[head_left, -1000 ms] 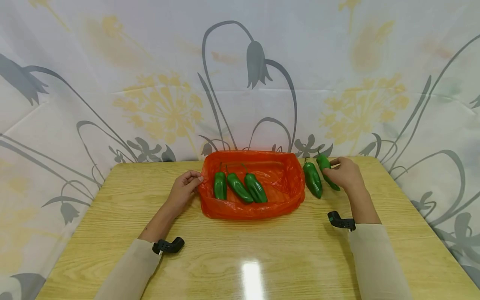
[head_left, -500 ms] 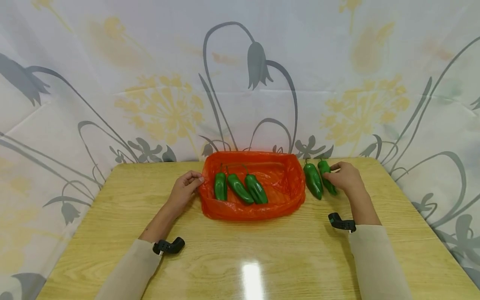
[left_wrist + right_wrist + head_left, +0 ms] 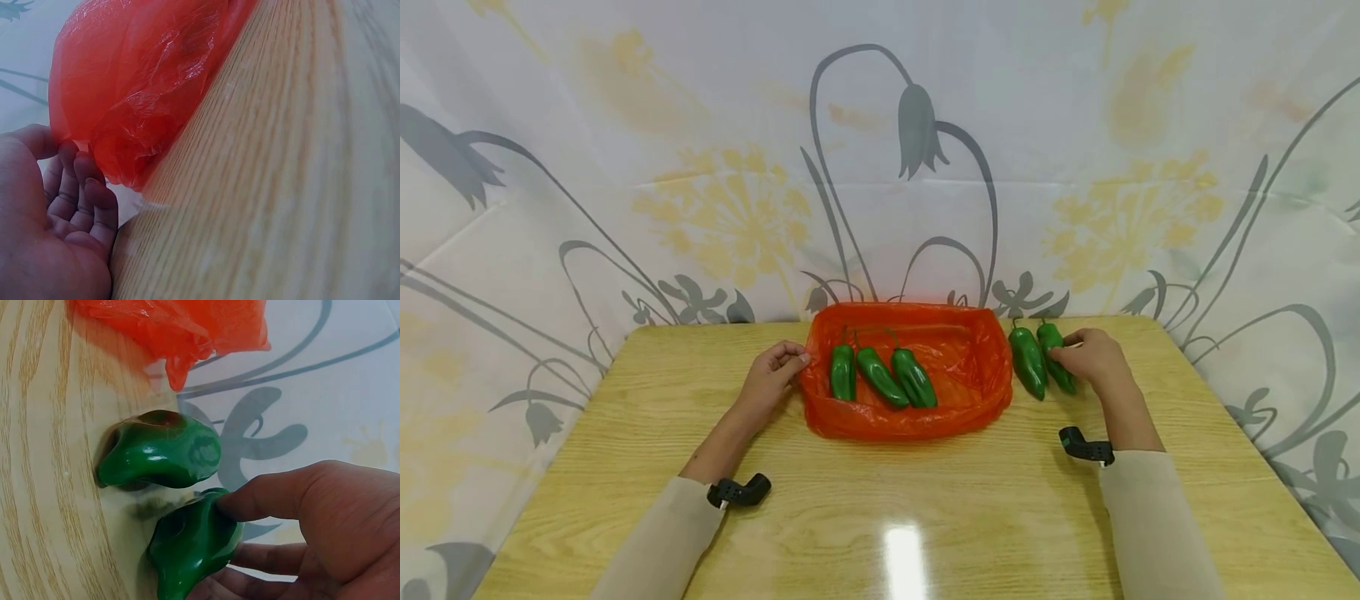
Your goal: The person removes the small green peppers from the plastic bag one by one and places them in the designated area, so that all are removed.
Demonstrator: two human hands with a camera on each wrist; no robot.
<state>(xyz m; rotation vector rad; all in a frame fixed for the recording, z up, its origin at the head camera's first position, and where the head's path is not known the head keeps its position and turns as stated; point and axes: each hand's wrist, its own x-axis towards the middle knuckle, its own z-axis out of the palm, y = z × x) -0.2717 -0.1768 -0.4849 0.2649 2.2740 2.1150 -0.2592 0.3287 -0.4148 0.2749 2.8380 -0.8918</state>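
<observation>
A basket lined with a red plastic bag [image 3: 910, 425] stands at the back middle of the table. Three green peppers lie inside it: one on the left [image 3: 843, 372], one in the middle [image 3: 882, 377] and one on the right [image 3: 913, 377]. My left hand [image 3: 773, 372] pinches the bag's left rim between thumb and fingers, as the left wrist view shows too. Beyond the basket's right side, a green pepper [image 3: 1027, 362] lies on the table. Just right of it my right hand [image 3: 1093, 360] grips another green pepper [image 3: 197, 540], thumb on one side and fingers on the other.
The wooden table [image 3: 820, 517] reaches back to a white curtain [image 3: 730, 108] with grey and yellow flower prints. A dark camera is strapped to each wrist, the left one [image 3: 741, 490] and the right one [image 3: 1084, 446].
My right hand has turned the far-right pepper more upright and set it closer alongside its neighbour. The left hand keeps its place at the bag's rim.
</observation>
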